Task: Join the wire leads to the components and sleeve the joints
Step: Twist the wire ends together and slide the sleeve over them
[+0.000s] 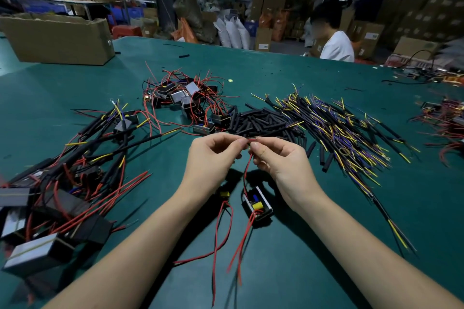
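Over the green table (288, 271), both hands met at fingertip level just above a small open component (257, 204), a black-cased module with a yellow part showing inside, which lay on the mat between the two wrists. The left hand (213, 155) had its fingers curled inward, thumb and forefinger pinching the upper end of a red wire lead (247, 170) that rose from the component. The right hand (278, 158) was likewise curled, its thumb and fingers pinching the same spot from the other side, so that the fingertips of both hands touched around the wire end; whether a second lead or a sleeve was caught in that pinch could not be told. Further red leads (221, 241) trailed from the component toward the person.

Just beyond the hands, farther from the component, lay a heap of short black sleeve tubes (258, 120). To the right of that heap spread a large fan of yellow, purple and black wire leads (336, 130). Beyond and left of the component sat a pile of unworked components with red wires (185, 98). Far to its left lay finished modules with black-sleeved joints (75, 178). A cardboard box (57, 40) stood at the far left edge of the table, and a person in white (336, 45) sat beyond the far edge.
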